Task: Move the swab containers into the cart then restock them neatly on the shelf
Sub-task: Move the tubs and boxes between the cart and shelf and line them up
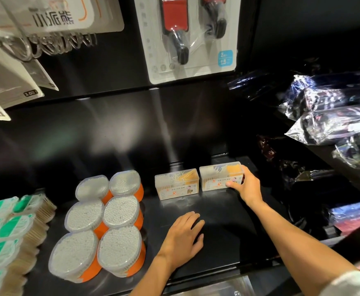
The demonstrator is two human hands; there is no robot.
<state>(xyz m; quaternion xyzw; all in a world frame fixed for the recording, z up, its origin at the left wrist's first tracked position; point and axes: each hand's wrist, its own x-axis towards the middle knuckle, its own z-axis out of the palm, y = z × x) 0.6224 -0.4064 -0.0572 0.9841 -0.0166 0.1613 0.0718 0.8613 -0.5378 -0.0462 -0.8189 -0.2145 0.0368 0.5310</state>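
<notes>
**Right hand on the far box, left hand flat on the shelf**

I see my right hand [246, 184] grasping the right clear box [220, 176] at centre right of the frame, thumb on its front, fingers over its end. A second clear box [176, 183] stands just beside it. My left hand [184, 238] rests flat, fingers released, on the black shelf [223, 227]. Six round swab tubs [102, 221] sit at lower left.

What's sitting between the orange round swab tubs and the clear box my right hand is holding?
In the head view, one more clear rectangular box stands between the round tubs and the held box, beside it.
</notes>
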